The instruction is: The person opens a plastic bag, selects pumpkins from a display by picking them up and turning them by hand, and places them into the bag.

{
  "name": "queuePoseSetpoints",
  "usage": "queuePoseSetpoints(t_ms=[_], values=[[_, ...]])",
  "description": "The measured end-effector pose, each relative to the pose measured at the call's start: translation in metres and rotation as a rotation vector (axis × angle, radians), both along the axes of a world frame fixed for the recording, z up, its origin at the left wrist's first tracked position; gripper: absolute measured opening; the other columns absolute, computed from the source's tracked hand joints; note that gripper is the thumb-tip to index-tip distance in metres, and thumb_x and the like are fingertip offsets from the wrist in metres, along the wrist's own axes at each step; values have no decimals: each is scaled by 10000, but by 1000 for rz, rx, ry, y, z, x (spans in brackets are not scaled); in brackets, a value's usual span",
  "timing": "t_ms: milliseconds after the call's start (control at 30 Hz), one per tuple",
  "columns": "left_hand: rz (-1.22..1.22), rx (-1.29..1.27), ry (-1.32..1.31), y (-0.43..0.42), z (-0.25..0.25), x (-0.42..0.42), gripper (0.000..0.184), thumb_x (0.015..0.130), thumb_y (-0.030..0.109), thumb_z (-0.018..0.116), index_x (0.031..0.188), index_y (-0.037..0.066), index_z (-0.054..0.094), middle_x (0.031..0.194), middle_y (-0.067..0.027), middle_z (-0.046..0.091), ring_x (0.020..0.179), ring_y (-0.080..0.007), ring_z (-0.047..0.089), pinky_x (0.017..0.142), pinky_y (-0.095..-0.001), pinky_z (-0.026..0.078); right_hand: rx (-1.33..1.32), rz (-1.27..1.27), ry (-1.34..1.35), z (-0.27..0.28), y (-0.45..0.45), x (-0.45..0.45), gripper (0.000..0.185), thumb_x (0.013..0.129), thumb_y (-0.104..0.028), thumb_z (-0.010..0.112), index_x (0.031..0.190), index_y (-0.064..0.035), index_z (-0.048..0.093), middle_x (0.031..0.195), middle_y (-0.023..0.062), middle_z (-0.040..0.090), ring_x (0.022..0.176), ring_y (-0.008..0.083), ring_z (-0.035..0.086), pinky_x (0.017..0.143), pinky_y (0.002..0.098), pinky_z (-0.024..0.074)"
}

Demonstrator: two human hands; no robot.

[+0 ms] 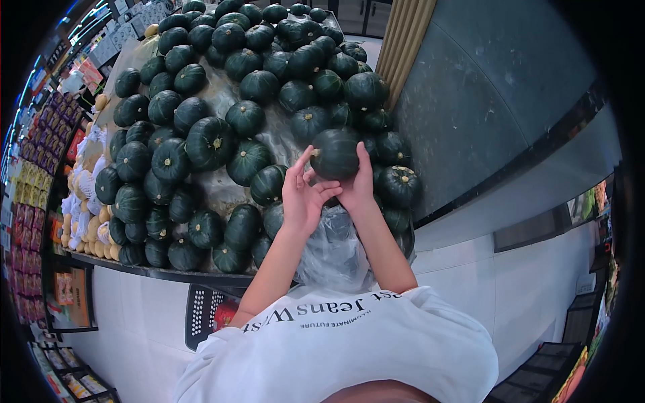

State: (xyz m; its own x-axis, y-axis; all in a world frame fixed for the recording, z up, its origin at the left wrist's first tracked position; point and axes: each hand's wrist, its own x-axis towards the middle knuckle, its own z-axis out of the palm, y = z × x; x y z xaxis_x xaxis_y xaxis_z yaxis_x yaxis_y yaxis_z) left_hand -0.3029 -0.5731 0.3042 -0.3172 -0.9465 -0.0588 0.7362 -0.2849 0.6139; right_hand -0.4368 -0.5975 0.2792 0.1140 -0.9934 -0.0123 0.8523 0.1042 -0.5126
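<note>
A dark green kabocha squash (336, 154) is raised over the front right of the pile, its stem turned to the left. My right hand (357, 183) grips it from below and from the right, thumb along its side. On the stem side, my left hand (306, 198) has its palm turned up and its fingers apart, one fingertip at the stem. Its other fingers reach under the squash, close to my right hand; whether they bear weight I cannot tell. Crumpled clear plastic (332, 252) lies below my wrists. Many more kabocha squashes (210, 144) are heaped around.
Tan squashes in white foam nets (84, 195) line the stand's left end. A dark panel (490, 101) rises on the right beside wooden slats (405, 47). Packaged goods (33, 201) fill shelves at far left. A black perforated basket (201, 316) is below the stand's edge.
</note>
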Motion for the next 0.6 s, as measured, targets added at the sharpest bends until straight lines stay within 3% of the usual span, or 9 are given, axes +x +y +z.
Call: queuePoseSetpoints(t_ms=[67, 133, 267, 433, 600], values=[[-12, 1, 18, 1, 3, 1, 587, 931, 387, 448, 1428, 102, 321, 1136, -139, 501, 791, -236, 618, 727, -365, 543, 75, 17, -101, 27, 5, -2, 505, 891, -508, 512, 1150, -77, 557, 1019, 109, 640, 886, 256, 631, 786, 375, 519], [32, -12, -39, 1, -2, 2, 554, 925, 359, 460, 1401, 93, 362, 1151, -134, 498, 779, -217, 608, 703, -340, 534, 141, 80, -144, 42, 8, -8, 533, 866, -530, 519, 1171, -95, 555, 1116, 126, 604, 992, 279, 598, 837, 441, 498], [364, -139, -267, -4, -4, -6, 488, 917, 313, 467, 1356, 104, 428, 1131, -114, 540, 974, -182, 546, 867, -347, 449, 248, 69, -268, 67, 21, -5, 572, 856, -539, 532, 1227, -104, 521, 1263, 146, 514, 1164, 316, 509, 970, 522, 431], [51, 176, 313, -3, 9, 2, 563, 946, 396, 333, 1356, 20, 418, 1273, -157, 524, 1202, -275, 487, 1064, -396, 347, 267, 147, -429, 58, 41, 12, 556, 850, -537, 527, 1230, -130, 524, 1288, 134, 501, 1204, 322, 479, 1018, 530, 392], [44, 96, 218, -2, 7, 2, 569, 962, 392, 288, 1356, 9, 434, 1313, -162, 518, 1233, -282, 476, 1091, -398, 321, 348, 153, -433, 47, 39, 22, 556, 846, -542, 538, 1227, -137, 529, 1292, 125, 507, 1213, 308, 480, 1016, 521, 395]])
